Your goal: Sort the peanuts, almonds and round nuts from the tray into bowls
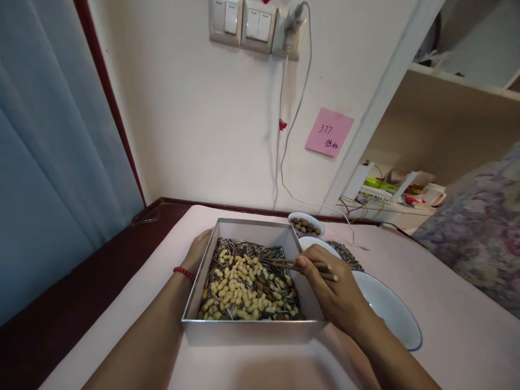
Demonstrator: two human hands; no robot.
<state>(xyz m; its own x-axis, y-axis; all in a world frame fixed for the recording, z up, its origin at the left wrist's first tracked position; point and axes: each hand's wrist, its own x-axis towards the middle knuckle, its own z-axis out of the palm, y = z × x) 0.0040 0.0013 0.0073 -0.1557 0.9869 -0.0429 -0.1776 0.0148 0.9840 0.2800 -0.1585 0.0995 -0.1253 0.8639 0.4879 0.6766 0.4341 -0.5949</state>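
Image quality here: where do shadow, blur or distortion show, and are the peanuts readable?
In the head view, a soft shadow darkens the pale pink table cover in front of the square silver-grey box; same head view, the tall white shelf edge slants, perhaps lens distortion or camera tilt; head view again, purple-grey floral fabric looks soft; head view too, the yellowish peanuts are distinguishable.

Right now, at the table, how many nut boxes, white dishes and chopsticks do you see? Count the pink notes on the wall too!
Nut box: 1
White dishes: 3
Chopsticks: 2
Pink note: 1
Total: 7
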